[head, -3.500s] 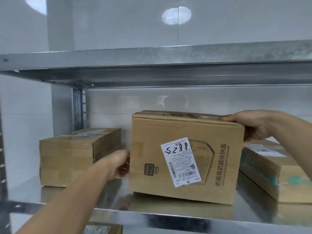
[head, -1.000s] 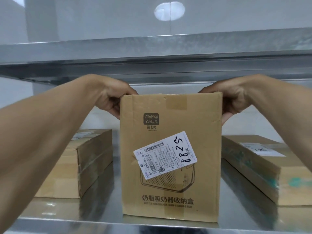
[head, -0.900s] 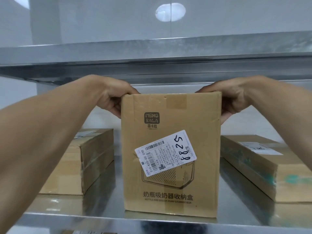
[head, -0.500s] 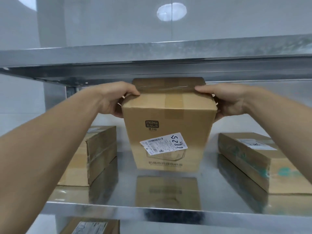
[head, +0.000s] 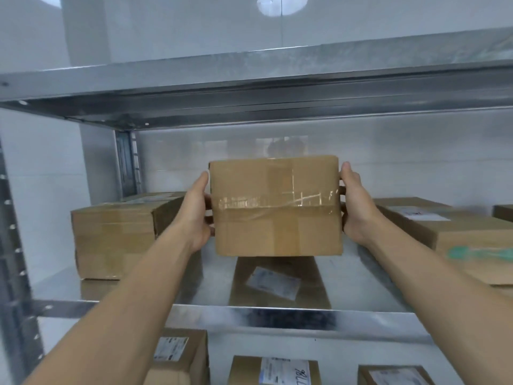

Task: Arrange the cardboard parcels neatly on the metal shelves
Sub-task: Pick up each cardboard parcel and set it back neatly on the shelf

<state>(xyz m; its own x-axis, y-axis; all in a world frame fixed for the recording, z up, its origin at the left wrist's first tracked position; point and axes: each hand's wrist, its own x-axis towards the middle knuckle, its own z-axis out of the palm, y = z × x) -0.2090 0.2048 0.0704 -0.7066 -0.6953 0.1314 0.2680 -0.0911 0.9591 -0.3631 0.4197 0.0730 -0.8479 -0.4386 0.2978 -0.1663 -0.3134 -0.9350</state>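
- Step: setting box [head: 276, 207] on shelf [head: 277, 319]; it looks held just above the shelf, taped side out, btw left box [head: 116, 240] & right box [head: 449, 237].
- Left hand [head: 194, 212] & right hand [head: 356, 207] clamp its sides, fingers wrapped behind.
- Next: lower it flat, square w/ neighbours, then let go.

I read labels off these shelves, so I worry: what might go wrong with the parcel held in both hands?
The white label shows only as a reflection in the shelf, so it seems to face down; set so, it would be unreadable. The left hand and right hand grip the parcel only by its sides, so it might slip.
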